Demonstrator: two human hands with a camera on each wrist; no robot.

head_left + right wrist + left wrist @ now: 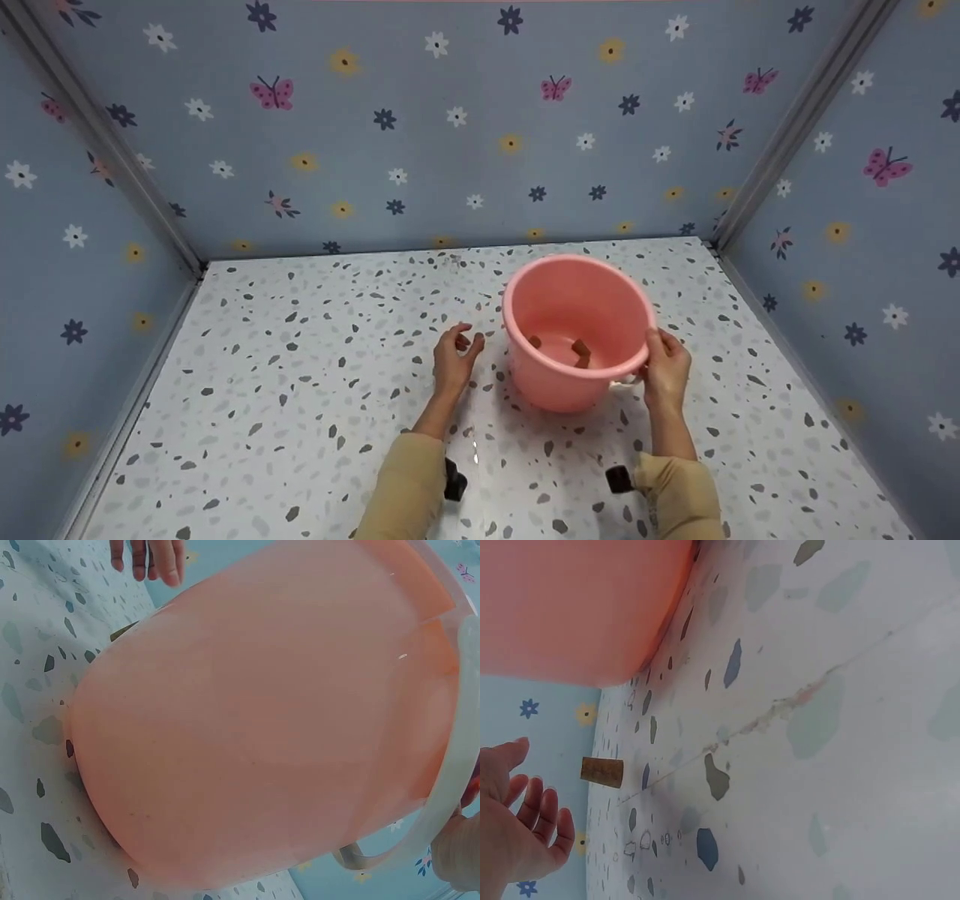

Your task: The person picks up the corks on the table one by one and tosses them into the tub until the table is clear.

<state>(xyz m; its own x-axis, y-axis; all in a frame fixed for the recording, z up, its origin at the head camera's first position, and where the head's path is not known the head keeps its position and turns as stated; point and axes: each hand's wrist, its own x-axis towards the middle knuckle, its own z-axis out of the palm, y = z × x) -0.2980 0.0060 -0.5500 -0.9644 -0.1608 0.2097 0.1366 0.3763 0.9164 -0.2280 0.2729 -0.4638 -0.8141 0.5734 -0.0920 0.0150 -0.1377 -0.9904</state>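
A pink bucket (pixel 551 382) stands upright on the speckled table. My right hand (pixel 667 367) grips its rim on the right side, thumb and fingers around the edge. Inside, several brown pieces (pixel 580 348) lie on the bottom, probably corks. To the left of the bucket, and apart from it, hovers my left hand (pixel 455 361), fingers loosely curled around nothing. Close to its fingertips in the left wrist view is a brown cork (pixel 602 772), seemingly upright on the table; the head view does not show it clearly. A brown edge (pixel 124 631) peeks past the bucket in the right wrist view.
The bucket's white handle (pixel 450 765) hangs down near the right hand. Flower-patterned panels (pixel 480 135) enclose the speckled table (pixel 300 420) at the back and both sides. Black wrist cameras (pixel 619 478) are strapped at both sleeves.
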